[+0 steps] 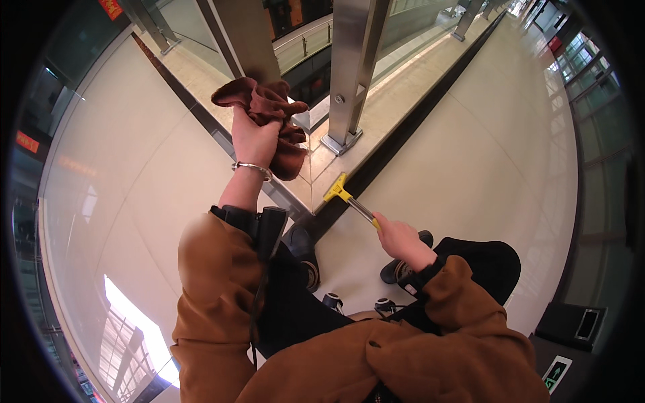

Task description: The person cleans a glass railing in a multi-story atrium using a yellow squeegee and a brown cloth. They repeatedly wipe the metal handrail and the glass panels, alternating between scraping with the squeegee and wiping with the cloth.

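A crumpled brown-red cloth (289, 151) is gripped in my left hand (253, 137), against or just in front of the lower part of a metal post (247, 38). Whether the cloth touches the post I cannot tell. My right hand (403, 241) holds a scraper (360, 206) by the end of its handle. It has a yellow head and a metal shaft. The scraper's head lies over the corner of the pale stone ledge (305, 189), beside the dark floor border. A second steel post (345, 75) stands on a base plate on the ledge, beyond the scraper.
Glass railing panels (413, 25) run away from the corner on both sides. Glossy pale floor tiles (468, 166) spread to the right and left. My shoes (305, 252) are close to the ledge corner. A lit exit sign (557, 375) is at the lower right.
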A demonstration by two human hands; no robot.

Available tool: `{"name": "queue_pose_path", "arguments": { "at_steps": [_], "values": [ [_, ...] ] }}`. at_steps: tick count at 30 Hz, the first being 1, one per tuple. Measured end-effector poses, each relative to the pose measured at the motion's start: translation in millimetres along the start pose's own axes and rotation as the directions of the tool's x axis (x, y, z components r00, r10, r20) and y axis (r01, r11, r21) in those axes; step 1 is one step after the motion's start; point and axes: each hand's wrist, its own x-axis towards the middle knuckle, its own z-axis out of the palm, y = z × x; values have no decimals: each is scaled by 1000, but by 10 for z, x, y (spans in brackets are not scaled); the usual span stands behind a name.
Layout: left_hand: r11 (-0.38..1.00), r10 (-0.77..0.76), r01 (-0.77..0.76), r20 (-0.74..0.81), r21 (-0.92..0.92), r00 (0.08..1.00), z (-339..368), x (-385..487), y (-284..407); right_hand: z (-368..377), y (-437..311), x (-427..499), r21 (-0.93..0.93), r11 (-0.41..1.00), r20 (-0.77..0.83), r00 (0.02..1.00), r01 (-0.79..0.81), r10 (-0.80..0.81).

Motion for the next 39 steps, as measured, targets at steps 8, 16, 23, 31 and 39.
{"name": "queue_pose_path", "arguments": {
  "at_steps": [8, 16, 23, 31, 39],
  "values": [
    [997, -58, 54, -61, -62, 996, 90, 7, -34, 98, 1, 72, 22, 1000, -58, 998, -1, 2],
    [942, -61, 26, -94, -334, 994, 247, -9, 64, 90, 25, 72, 116, 993, -154, 988, 32, -14],
    [964, -55, 76, 86, -257, 995, 428, -136, 197, 37, 399, -275, 132, 982, -66, 987, -138, 147],
    [989, -111, 125, 163, -77, 980, 559, -183, 150, 572, 666, -33, 136, 981, -15, 990, -138, 141],
    [987, -133, 149, 205, -66, 970, 510, -143, 60, 808, 540, 359, 87, 991, -96, 989, -101, 109]
  ]
}}
